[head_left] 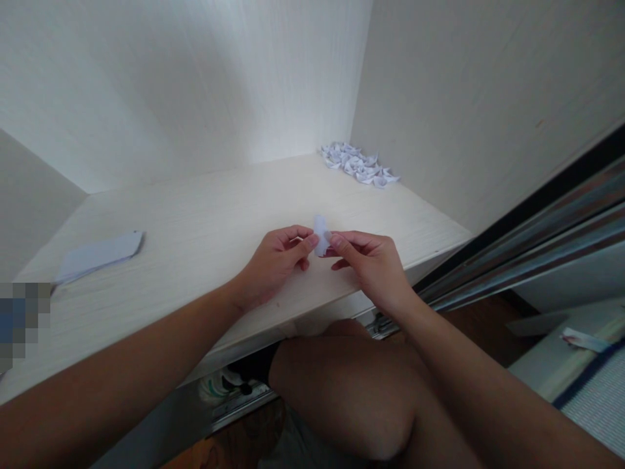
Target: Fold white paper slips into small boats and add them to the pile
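Both my hands pinch one small folded piece of white paper (pixel 321 236) just above the pale wooden shelf (pixel 205 228). My left hand (pixel 276 260) grips its left side with thumb and fingers closed. My right hand (pixel 368 260) grips its right side the same way. The paper stands roughly upright between the fingertips. A heap of several small folded white paper pieces (pixel 359 164) lies in the far right corner of the shelf. A stack of flat white paper sheets (pixel 97 255) lies at the shelf's left.
White walls close the shelf at the back and on both sides. My bent knee (pixel 351 391) is below the shelf's front edge. A metal sliding-door rail (pixel 527 241) runs along the right. A mat with a small object lies at the lower right (pixel 581 365).
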Tool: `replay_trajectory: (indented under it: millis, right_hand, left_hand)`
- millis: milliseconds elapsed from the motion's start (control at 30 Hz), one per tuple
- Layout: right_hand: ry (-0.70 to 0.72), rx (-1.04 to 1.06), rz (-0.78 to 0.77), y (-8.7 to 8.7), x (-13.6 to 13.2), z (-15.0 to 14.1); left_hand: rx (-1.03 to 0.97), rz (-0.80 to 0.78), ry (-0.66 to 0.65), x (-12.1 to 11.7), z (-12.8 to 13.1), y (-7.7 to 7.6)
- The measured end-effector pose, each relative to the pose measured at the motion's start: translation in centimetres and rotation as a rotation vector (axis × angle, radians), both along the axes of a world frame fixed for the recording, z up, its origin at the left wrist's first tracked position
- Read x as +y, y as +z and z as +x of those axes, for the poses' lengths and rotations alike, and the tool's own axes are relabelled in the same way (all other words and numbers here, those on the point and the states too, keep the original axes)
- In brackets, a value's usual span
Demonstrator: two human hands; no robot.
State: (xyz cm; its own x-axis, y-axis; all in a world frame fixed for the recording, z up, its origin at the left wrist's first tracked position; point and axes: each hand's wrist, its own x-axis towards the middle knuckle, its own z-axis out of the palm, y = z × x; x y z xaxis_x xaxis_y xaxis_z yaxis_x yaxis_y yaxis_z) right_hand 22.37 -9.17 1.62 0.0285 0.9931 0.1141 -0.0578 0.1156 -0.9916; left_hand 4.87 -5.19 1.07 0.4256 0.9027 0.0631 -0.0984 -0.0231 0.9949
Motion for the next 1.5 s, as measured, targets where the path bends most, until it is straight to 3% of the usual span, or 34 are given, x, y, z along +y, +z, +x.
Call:
replay_trajectory:
  millis: [300,633,900,1200,1500]
  right_hand:
    - [0.016,0.017,-0.003,-0.1,-0.2,0.5]
    - [0.033,-0.015,0.015,0.2,-0.3,0.2]
    - [-0.107,-0.199,0.168,0.0,-0.8,-0.5]
    - [-0.062,-0.253,0.250,0.3,-1.3,-1.1]
    - [-0.128,-0.282,0.239,0.2,-1.3,-1.1]
  left_hand:
    - [-0.064,0.002,-0.076,-0.6,0.2,0.9]
    - [-0.030,0.015,-0.042,-0.4,0.2,0.7]
    - [-0.096,0.078,0.064,-0.7,0.3,0.4]
    - [0.031,0.178,0.243,-1.4,0.2,1.2]
    - [0.023,0.284,0.249,-1.8,0.4,0.8]
